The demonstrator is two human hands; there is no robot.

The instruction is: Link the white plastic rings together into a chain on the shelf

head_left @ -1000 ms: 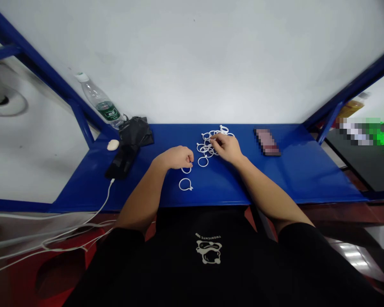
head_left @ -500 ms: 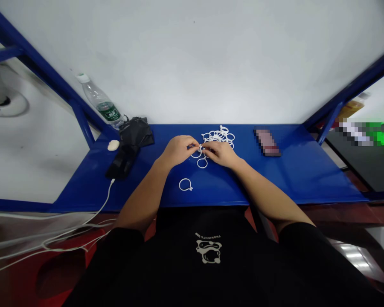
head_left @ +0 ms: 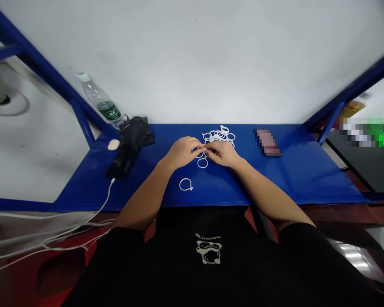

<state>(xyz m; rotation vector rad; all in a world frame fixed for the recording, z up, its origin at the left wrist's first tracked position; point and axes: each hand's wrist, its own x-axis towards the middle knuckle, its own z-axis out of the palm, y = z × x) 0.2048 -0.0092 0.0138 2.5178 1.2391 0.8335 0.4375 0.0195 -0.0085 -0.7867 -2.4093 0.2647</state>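
Note:
My left hand (head_left: pixel 181 151) and my right hand (head_left: pixel 223 153) meet at the middle of the blue table (head_left: pixel 294 175), fingertips pinched together on a small white ring (head_left: pixel 203 149). Just behind them lies a pile of white rings (head_left: pixel 220 135). A single ring (head_left: pixel 202 162) rests right below the hands. Nearer to me, to the left, lies one more white ring (head_left: pixel 186 184) by itself.
A clear water bottle (head_left: pixel 100 101) leans at the back left beside a black bundle (head_left: pixel 135 131), a black phone (head_left: pixel 119 161) with a white cable (head_left: pixel 99 209), and a small cream object (head_left: pixel 113 144). A dark flat object (head_left: pixel 268 142) lies to the right. Blue frame bars rise at both sides.
My left hand left the ring near the front and moved up and right to meet my right hand, which drew back slightly from the pile. Both now pinch one ring.

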